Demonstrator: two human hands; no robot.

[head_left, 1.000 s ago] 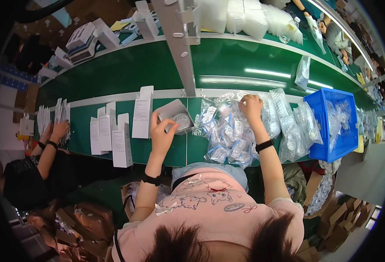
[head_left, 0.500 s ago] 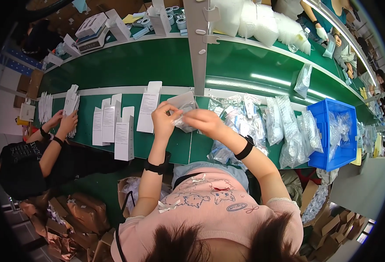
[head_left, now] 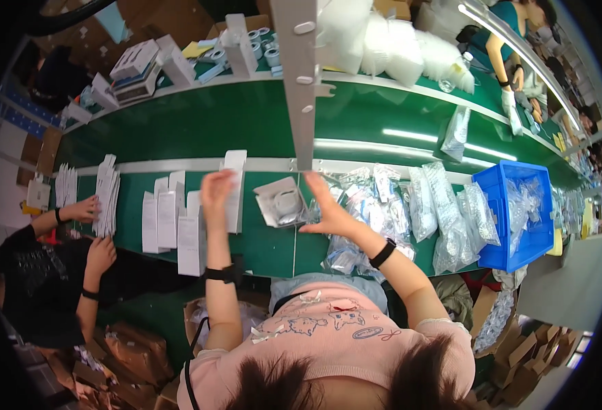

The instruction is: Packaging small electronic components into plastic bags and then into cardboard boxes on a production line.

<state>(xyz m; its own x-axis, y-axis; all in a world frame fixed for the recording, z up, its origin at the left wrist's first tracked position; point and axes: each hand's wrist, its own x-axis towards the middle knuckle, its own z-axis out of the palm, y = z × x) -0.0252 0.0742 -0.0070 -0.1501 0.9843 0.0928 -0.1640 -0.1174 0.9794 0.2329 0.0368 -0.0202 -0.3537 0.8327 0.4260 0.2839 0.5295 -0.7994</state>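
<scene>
An open white box lies on the green table in front of me. Inside it is a white rounded item in a clear bag; its kind I cannot make out. My right hand hovers just right of the box, thumb and fingers spread, holding nothing. My left hand is raised left of the box, slightly blurred, fingers loosely apart and nothing visible in them. Behind it stands a tall white carton, partly covered by the hand; whether they touch I cannot tell.
Several upright white cartons stand to the left. Right of the box lie a pile of small bagged parts, bubble-wrap pouches and a blue crate. A metal post rises behind. A co-worker's hands are beside stacked flat cartons.
Both hands have let go of the bagged item, which now sits in the open box. My left hand moved left toward the tall carton; my right hand opened beside the box.
</scene>
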